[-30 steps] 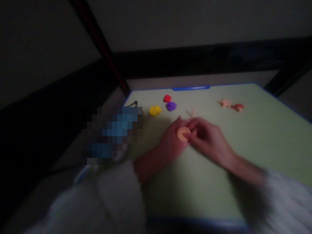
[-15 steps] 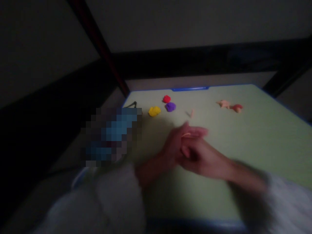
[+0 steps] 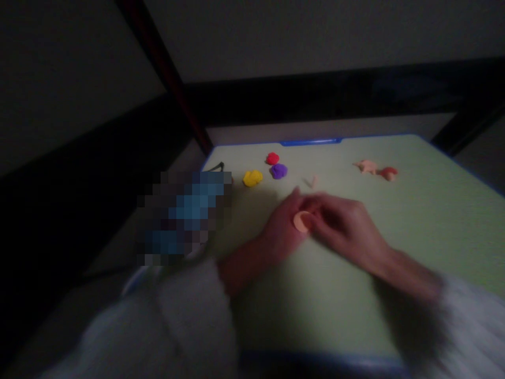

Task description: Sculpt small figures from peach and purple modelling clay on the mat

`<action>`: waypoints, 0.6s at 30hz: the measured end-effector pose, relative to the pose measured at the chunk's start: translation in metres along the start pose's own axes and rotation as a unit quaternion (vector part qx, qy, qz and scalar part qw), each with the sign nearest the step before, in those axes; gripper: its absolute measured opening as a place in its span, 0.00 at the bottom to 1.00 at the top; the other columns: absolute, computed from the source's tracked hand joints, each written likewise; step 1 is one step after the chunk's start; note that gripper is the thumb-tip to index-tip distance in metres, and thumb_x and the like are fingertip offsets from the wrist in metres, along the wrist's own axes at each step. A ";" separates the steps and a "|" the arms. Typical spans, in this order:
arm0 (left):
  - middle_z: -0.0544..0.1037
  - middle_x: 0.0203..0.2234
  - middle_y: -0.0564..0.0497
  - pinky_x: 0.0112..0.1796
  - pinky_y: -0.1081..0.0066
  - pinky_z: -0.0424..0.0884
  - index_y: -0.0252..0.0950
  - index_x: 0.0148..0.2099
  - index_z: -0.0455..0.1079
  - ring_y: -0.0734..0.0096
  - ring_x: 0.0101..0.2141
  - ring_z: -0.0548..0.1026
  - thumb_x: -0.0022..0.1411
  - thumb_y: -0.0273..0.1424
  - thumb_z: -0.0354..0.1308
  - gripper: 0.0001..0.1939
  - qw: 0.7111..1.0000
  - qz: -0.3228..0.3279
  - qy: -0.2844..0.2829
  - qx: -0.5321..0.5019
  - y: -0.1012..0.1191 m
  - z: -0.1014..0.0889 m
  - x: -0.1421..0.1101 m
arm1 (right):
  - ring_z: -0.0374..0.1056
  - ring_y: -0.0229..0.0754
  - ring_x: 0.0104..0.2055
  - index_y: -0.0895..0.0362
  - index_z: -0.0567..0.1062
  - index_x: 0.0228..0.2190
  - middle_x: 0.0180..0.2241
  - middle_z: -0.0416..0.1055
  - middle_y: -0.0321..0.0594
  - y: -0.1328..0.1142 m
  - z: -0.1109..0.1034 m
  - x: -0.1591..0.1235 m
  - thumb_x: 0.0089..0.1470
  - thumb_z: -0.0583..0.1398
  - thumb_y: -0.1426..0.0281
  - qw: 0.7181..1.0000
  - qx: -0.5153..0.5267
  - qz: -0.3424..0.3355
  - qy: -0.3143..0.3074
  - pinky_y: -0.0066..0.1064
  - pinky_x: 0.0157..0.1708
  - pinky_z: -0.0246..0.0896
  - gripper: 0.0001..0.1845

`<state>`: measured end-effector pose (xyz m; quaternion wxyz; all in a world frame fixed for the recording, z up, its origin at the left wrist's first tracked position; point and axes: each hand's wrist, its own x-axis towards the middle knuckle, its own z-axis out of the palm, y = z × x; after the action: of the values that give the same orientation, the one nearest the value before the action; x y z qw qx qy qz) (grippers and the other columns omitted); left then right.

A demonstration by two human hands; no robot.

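Note:
A thin, round disc of peach modelling clay (image 3: pixel 302 221) is above the middle of the table, over the palm side of my left hand. My right hand (image 3: pixel 347 223) pinches its right edge between thumb and fingers. My left hand (image 3: pixel 282 229) is held flat under and behind the disc with its thumb raised; the right hand hides most of its fingers. Just beyond the hands a small peach clay stick (image 3: pixel 314 181) stands upright on the table. Farther right lie a peach clay figure (image 3: pixel 366 167) and a red-and-peach clay piece (image 3: pixel 389 173).
Yellow (image 3: pixel 252 178), purple (image 3: pixel 279 171) and red clay lumps (image 3: pixel 272 158) lie at the back left of the blue-edged, pale green table (image 3: pixel 426 226). A blurred-out blue area (image 3: pixel 193 210) is at its left side. A blue handle-like strip (image 3: pixel 311 142) marks the far edge.
My right hand has moved up from a closed position against the left palm and now pinches the disc's edge. The disc has turned from nearly edge-on to showing its round face.

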<state>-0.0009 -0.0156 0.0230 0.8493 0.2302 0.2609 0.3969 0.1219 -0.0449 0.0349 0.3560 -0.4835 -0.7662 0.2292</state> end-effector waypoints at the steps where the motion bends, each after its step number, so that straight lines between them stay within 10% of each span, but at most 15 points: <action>1: 0.73 0.25 0.48 0.47 0.68 0.62 0.30 0.34 0.71 0.69 0.33 0.72 0.65 0.36 0.39 0.22 1.000 0.007 0.002 -0.007 0.000 0.001 0.000 | 0.63 0.37 0.26 0.57 0.67 0.25 0.24 0.69 0.38 0.000 0.002 0.000 0.53 0.56 0.70 0.999 0.047 0.022 0.007 0.29 0.26 0.56 0.06; 11: 0.76 0.29 0.46 0.48 0.65 0.63 0.31 0.36 0.72 0.65 0.38 0.74 0.64 0.36 0.38 0.22 0.999 0.029 -0.038 0.002 -0.002 -0.010 0.006 | 0.56 0.32 0.21 0.54 0.59 0.21 0.22 0.63 0.32 -0.002 0.012 -0.004 0.47 0.61 0.71 0.987 0.123 0.047 0.088 0.25 0.20 0.52 0.13; 18: 0.78 0.32 0.44 0.50 0.66 0.62 0.30 0.33 0.75 0.67 0.38 0.74 0.64 0.39 0.38 0.26 0.992 -0.019 -0.028 0.124 -0.009 -0.008 0.000 | 0.53 0.32 0.22 0.55 0.55 0.18 0.21 0.58 0.31 -0.015 0.020 -0.008 0.46 0.60 0.75 0.991 0.060 -0.053 -0.112 0.26 0.22 0.47 0.16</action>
<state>-0.0015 -0.0192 0.0115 0.8288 0.3400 0.2884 0.3381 0.1001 -0.0588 0.0300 0.3081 -0.3916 -0.8104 0.3083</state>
